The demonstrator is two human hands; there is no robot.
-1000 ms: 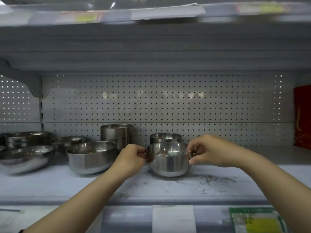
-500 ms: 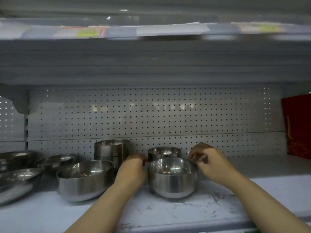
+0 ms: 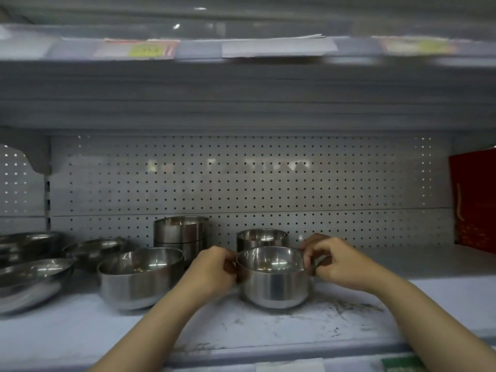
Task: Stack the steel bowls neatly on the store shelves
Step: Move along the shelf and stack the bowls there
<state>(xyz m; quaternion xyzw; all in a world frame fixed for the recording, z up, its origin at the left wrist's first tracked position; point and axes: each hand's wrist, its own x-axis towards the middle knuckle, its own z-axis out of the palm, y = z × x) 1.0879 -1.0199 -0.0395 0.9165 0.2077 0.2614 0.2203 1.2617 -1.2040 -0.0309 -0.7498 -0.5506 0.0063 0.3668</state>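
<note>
A round steel bowl stands upright on the white shelf, near its middle. My left hand pinches the bowl's left rim and my right hand pinches its right rim. Directly behind it sits a smaller steel bowl. A stack of straight-sided bowls stands at the back, to the left. A larger bowl rests to the left of my left hand.
More wide steel bowls crowd the shelf's far left. A red box stands at the right end. The perforated back panel closes the rear, and an upper shelf with price labels hangs low overhead.
The bowl has been set down on the shelf in front of the smaller bowl. Both hands stay at its rim, the right one closing back onto it. The camera has tilted upward.
</note>
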